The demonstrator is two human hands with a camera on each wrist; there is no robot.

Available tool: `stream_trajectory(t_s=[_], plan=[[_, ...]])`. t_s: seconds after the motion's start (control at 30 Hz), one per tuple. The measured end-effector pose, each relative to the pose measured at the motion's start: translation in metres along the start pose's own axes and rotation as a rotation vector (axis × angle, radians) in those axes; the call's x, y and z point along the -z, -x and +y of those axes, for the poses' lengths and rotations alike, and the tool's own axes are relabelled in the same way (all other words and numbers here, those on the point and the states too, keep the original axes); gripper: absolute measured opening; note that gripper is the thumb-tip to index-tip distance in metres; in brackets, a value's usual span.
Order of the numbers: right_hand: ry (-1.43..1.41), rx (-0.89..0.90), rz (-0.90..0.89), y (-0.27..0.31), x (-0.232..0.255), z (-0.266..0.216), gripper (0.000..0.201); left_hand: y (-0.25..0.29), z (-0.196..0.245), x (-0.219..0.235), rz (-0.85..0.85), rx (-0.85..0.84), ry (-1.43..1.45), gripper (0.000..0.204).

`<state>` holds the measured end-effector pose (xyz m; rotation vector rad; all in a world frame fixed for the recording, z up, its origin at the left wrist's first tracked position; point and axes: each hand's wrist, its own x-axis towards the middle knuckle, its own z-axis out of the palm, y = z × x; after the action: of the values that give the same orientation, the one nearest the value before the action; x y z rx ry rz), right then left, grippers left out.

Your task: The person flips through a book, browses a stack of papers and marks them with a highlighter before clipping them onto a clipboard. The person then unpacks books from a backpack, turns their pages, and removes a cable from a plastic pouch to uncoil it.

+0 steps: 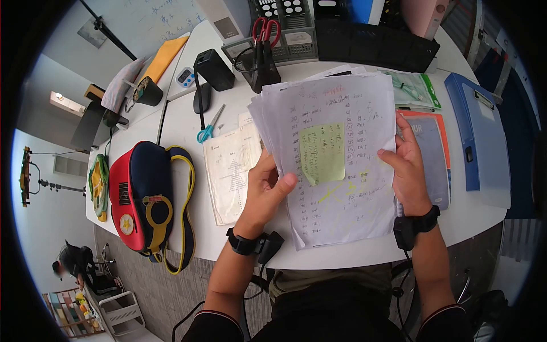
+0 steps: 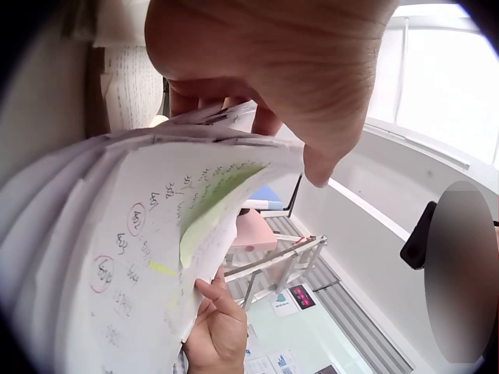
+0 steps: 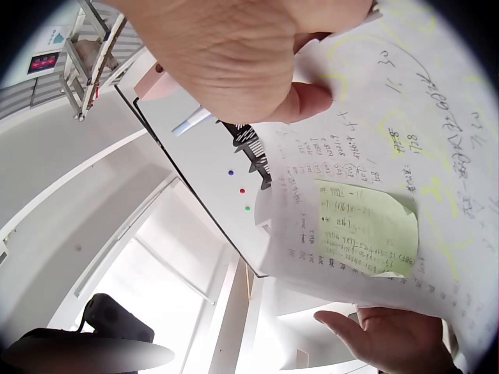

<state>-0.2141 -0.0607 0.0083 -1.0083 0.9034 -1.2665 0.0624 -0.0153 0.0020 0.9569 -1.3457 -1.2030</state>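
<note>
Keeping the paper stack point(image 1: 373, 219) steady above the table point(image 1: 470, 225) should take even pressure. The left hand point(image 1: 264, 192) curls fingers behind one edge; the right hand point(image 1: 409, 171) pinches the other (clear of the green note point(image 1: 323, 153)).

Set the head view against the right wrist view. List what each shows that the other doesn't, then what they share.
Only the head view: the teal-handled scissors, the red-and-navy bag and the black mouse.

Only the right wrist view: a blue dot, a red dot and a green dot, plus a black panel with red markings at upper left.

Both: the handwritten papers, the green sticky note, the left grip and the right grip.
</note>
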Motion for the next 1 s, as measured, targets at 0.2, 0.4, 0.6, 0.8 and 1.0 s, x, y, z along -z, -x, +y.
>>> stream_trajectory(t_s=[0.2,0.4,0.6,0.8,1.0], plan=[[0.007,0.019,0.002,-0.001,0.001,0.002,0.077,0.004,0.001,-0.003,0.080,0.178,0.016,0.031],[-0.025,0.036,0.011,0.000,-0.002,-0.003,0.080,0.001,-0.003,0.003,-0.014,0.099,0.098,0.021],[0.004,0.192,0.019,0.001,-0.011,-0.004,0.075,0.000,-0.001,0.000,-0.007,0.117,0.179,0.023],[0.094,0.196,0.016,0.002,-0.001,0.000,0.059,0.000,-0.002,0.001,-0.008,0.128,0.183,0.024],[0.088,0.095,-0.004,0.002,0.012,0.004,0.026,0.000,-0.006,0.003,-0.037,0.100,0.167,0.029]])
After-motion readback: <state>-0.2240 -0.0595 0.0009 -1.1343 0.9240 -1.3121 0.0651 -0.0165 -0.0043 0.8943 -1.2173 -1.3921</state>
